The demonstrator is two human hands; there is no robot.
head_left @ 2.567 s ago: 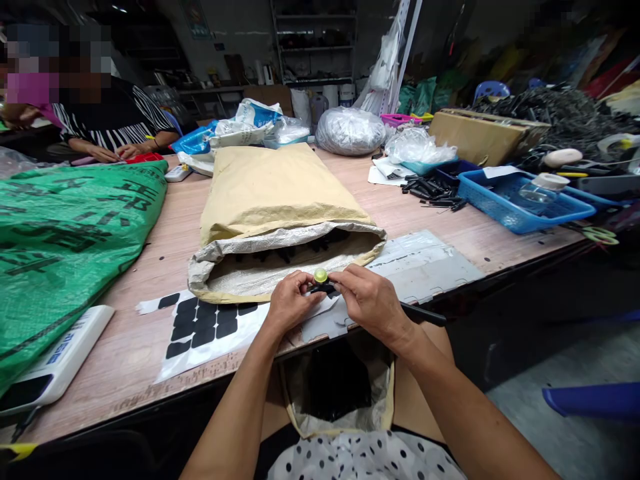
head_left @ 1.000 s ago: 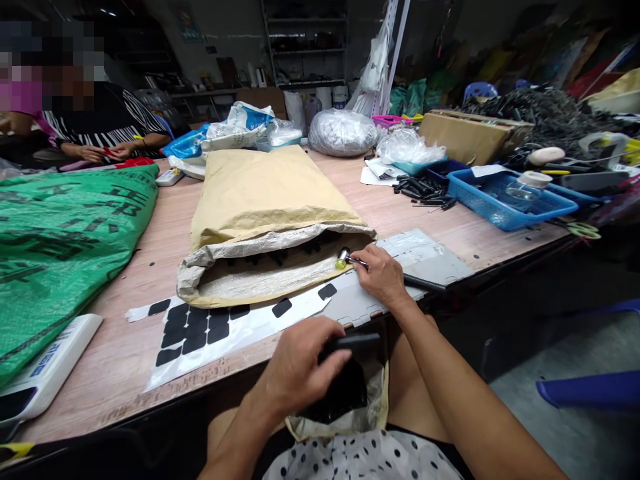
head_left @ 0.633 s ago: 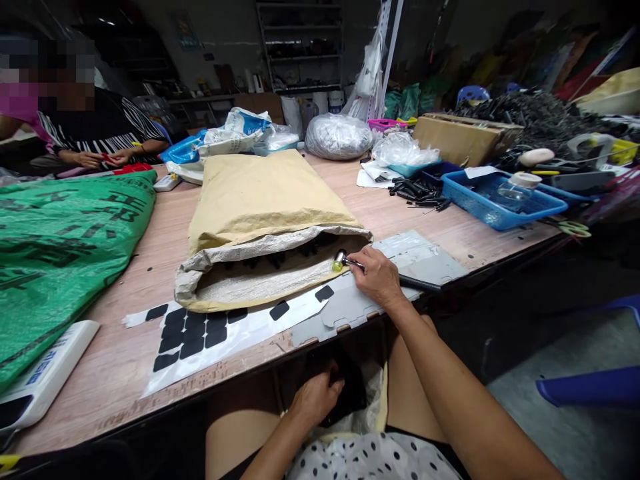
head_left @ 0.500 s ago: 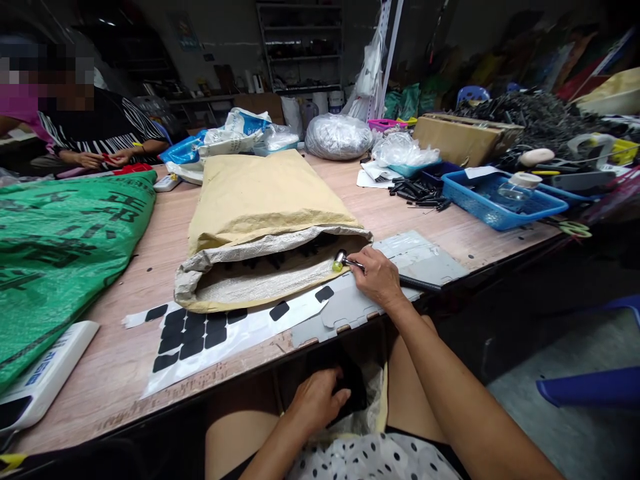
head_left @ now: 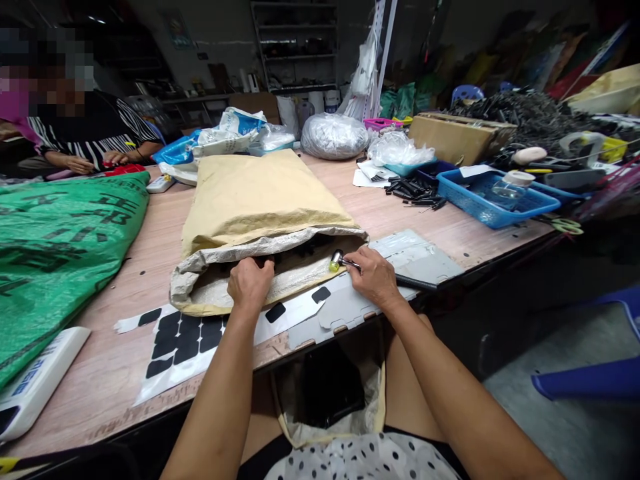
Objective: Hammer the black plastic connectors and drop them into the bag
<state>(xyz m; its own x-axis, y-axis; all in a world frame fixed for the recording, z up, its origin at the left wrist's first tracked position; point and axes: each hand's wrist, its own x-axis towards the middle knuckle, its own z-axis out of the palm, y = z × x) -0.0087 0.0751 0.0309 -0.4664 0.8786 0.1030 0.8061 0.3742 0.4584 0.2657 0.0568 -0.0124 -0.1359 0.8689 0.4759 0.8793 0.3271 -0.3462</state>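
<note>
My right hand [head_left: 373, 275] is closed round a small hammer [head_left: 337, 259] with a metal head, a yellow striking face and a black grip. It rests on a grey board [head_left: 420, 257] near the table edge. My left hand [head_left: 251, 281] reaches into the mouth of a yellow paper sack [head_left: 265, 183] lying on the table. Its fingers are curled at the dark pieces [head_left: 300, 249] inside, and its fingertips are hidden. A second open sack [head_left: 371, 400] sits between my legs with something black [head_left: 333, 387] in it.
A sheet of black square stickers [head_left: 187, 340] lies by the sack. To the left are a green woven bag [head_left: 65, 233] and a white scale [head_left: 47, 377]. At right stands a blue basket [head_left: 493, 212] holding a jar. A co-worker [head_left: 100, 133] sits across the table.
My left hand has come up from the sack on my lap into the mouth of the sack on the table. My right hand keeps the hammer in nearly the same place.
</note>
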